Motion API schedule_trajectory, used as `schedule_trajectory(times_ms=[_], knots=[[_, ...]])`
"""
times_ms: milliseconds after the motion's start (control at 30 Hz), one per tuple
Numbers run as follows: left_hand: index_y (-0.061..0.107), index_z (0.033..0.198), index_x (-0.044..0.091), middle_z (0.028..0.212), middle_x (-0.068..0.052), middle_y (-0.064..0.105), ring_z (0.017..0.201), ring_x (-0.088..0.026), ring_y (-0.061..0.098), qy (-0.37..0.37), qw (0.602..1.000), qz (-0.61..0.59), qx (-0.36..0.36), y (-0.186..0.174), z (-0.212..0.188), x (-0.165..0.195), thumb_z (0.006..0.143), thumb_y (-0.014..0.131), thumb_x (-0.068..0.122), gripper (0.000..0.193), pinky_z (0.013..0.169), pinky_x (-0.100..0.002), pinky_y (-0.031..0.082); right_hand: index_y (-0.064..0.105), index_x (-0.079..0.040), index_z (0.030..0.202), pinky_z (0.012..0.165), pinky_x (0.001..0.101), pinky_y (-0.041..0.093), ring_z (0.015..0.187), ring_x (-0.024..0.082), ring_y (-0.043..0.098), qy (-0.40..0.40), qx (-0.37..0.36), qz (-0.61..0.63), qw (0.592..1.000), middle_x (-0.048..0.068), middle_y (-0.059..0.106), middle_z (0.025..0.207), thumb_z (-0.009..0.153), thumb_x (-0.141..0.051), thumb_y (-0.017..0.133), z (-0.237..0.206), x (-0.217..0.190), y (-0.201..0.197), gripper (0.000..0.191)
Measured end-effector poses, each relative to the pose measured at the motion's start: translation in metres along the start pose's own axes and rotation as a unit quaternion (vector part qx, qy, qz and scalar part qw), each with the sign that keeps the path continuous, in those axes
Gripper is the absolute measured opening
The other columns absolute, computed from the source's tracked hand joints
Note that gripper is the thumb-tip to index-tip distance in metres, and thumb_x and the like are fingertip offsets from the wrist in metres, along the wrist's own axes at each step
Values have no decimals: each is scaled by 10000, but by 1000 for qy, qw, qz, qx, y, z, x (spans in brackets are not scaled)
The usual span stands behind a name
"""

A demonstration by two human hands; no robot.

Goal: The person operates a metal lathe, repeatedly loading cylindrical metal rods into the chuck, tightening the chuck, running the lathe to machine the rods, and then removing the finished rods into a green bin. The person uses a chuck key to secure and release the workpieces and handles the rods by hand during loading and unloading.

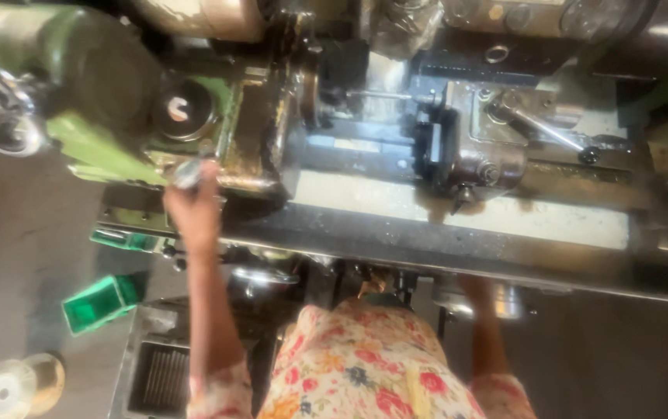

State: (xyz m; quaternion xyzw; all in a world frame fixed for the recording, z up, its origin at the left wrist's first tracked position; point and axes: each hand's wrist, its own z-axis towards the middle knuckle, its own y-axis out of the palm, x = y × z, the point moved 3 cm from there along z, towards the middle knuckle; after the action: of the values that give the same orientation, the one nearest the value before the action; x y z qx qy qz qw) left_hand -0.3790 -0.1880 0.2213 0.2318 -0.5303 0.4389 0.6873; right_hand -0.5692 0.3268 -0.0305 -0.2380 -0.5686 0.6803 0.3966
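Left hand (194,206) is wrapped around a small shiny lever knob (189,172) on the green lathe headstock (105,147), right hand (475,289) is tucked under the bed rail (427,244), grip hidden, so I'd keep that sleeve (221,384) off the chuck (308,89).

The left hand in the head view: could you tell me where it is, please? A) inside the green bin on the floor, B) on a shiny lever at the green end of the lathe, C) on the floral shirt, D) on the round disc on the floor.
B: the left hand reaches up and grips a shiny lever on the lathe.
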Motion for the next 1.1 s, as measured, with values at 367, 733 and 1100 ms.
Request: schedule_trajectory(times_ms=[367,733,1100], knots=[[636,1210,-4,1051,-57,705,926,-159,662,-174,959,136,179,-152,-169,-112,931,829,240,418,796,-300,529,672,-101,1244,849,508,538,928,377,688,43,-112,276,954,191,724,1071,963,-338,557,-15,-118,-13,385],[720,787,-20,634,-66,659,561,-147,530,-197,977,77,-34,24,-219,-105,913,816,297,354,534,-331,430,534,-156,825,402,292,317,462,137,414,268,-338,850,301,3,451,607,1074,-290,531,2,-295,-54,283],[653,658,136,625,-43,651,516,-200,612,216,934,200,-201,-3,-226,-61,872,781,313,306,540,-363,505,558,-137,771,349,255,190,361,69,262,269,-508,745,339,-14,448,546,1037,-292,516,-26,-278,-100,312]])
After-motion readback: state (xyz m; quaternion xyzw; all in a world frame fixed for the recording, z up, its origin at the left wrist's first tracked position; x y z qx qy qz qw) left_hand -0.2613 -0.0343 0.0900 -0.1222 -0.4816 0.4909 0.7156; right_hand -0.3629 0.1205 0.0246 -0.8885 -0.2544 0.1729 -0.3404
